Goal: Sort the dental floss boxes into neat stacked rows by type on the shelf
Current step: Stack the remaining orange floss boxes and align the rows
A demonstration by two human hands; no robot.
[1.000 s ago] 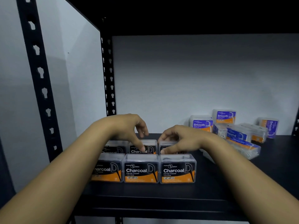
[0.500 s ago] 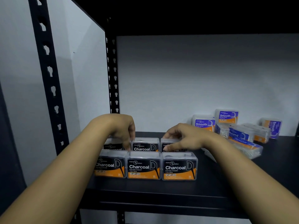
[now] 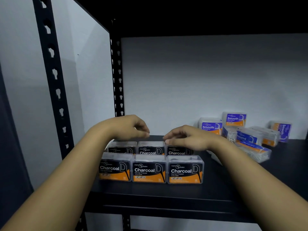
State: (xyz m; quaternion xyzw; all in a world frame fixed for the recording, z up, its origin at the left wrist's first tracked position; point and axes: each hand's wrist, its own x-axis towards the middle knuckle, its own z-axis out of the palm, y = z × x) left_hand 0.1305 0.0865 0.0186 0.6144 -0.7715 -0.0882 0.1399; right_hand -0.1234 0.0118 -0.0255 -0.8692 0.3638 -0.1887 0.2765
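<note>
Black-and-orange Charcoal floss boxes stand in two rows of three on the black shelf [image 3: 166, 192]: a front row [image 3: 149, 170] and a back row [image 3: 150, 148]. My left hand [image 3: 128, 128] hovers over the back left and middle boxes, fingers curled down and apart, holding nothing. My right hand [image 3: 186, 137] hangs above the back right box [image 3: 177, 151], fingertips just over its top, empty. A loose pile of blue-and-orange Smooth boxes [image 3: 210, 126] and Round boxes [image 3: 246, 137] lies at the back right.
Black perforated uprights stand at the front left [image 3: 53, 84] and back left [image 3: 117, 77]. A white wall closes the back and left. The upper shelf hangs dark overhead. Bare shelf surface lies between the Charcoal rows and the blue pile.
Both hands have lifted off the back-row Charcoal boxes and now hover just above them. The view has shifted slightly.
</note>
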